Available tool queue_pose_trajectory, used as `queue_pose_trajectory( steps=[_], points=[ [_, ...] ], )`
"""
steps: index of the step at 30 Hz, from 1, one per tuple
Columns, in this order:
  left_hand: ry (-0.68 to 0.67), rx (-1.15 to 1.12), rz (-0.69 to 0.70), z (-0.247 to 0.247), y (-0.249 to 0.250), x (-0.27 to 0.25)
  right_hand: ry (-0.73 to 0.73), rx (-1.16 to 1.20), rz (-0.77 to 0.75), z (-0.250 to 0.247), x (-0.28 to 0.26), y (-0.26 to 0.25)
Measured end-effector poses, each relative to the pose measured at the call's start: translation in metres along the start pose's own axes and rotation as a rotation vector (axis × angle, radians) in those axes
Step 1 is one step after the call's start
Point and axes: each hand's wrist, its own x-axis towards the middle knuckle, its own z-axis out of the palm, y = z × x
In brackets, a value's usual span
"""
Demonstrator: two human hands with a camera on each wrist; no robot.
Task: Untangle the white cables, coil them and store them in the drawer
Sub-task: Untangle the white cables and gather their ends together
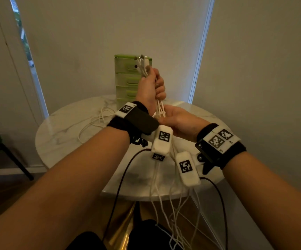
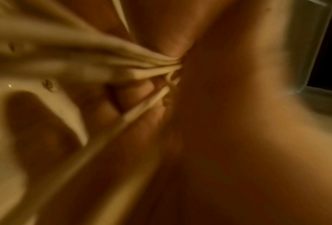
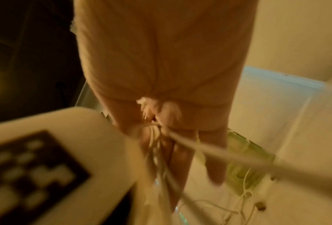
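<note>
My left hand point(image 1: 151, 85) is raised above the table in a fist and grips a bundle of white cables point(image 1: 159, 109). Their plug ends point(image 1: 142, 63) stick out above the fist. In the left wrist view the cables point(image 2: 151, 65) converge into the curled fingers point(image 2: 219, 106). Just below, my right hand point(image 1: 175, 118) closes round the same strands, which pass between its fingers point(image 3: 215, 159) in the right wrist view. The loose lengths point(image 1: 164, 204) hang over the table's near edge towards the floor. Behind the hands stands the green drawer unit point(image 1: 126, 78), its drawers closed.
Another white cable point(image 1: 95, 121) lies in loops on the round marble table point(image 1: 64, 138), left of the drawer unit. Black leads point(image 1: 120, 177) from the wrist cameras hang below my arms. A dark chair point(image 1: 1, 147) stands to the left, and a wall is close behind the table.
</note>
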Motion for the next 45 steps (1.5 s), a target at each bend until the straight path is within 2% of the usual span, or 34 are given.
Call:
queue_pose_trajectory(
  steps=[2,4,8,11,16,19,23,25,29,33,40,45],
  points=[
    [-0.012,-0.026,-0.018,-0.005,0.004,0.002,-0.027,0.105,0.035,-0.004,-0.007,0.002],
    [-0.024,-0.047,-0.044,-0.013,0.006,0.004,0.007,0.122,0.070,-0.015,-0.012,0.003],
    [-0.010,-0.031,-0.041,-0.032,0.009,0.002,0.007,-0.100,0.121,-0.023,-0.014,0.007],
    [0.069,-0.023,-0.039,-0.056,0.018,0.005,-0.104,-0.175,0.212,-0.021,-0.012,0.021],
    [0.260,0.164,-0.050,-0.095,0.011,-0.001,-0.301,-0.348,0.422,-0.015,-0.004,0.040],
    [0.315,0.170,-0.067,-0.111,0.002,0.000,-0.223,-0.506,0.381,-0.013,0.009,0.030],
    [0.345,0.203,-0.061,-0.125,-0.005,0.009,0.060,-0.653,0.314,-0.017,0.041,0.027],
    [0.353,0.190,-0.078,-0.130,-0.010,0.014,0.157,-0.787,0.282,-0.020,0.060,0.033],
    [0.357,0.184,-0.098,-0.145,-0.022,0.025,0.232,-1.011,0.285,-0.027,0.097,0.046],
    [0.323,0.132,-0.179,-0.158,-0.023,0.031,0.210,-1.072,0.337,-0.031,0.134,0.055],
    [0.317,0.038,-0.292,-0.175,-0.020,0.033,-0.045,-1.202,0.509,-0.029,0.171,0.065],
    [0.322,0.032,-0.324,-0.175,-0.021,0.034,0.062,-1.196,0.447,-0.032,0.171,0.067]
  ],
)
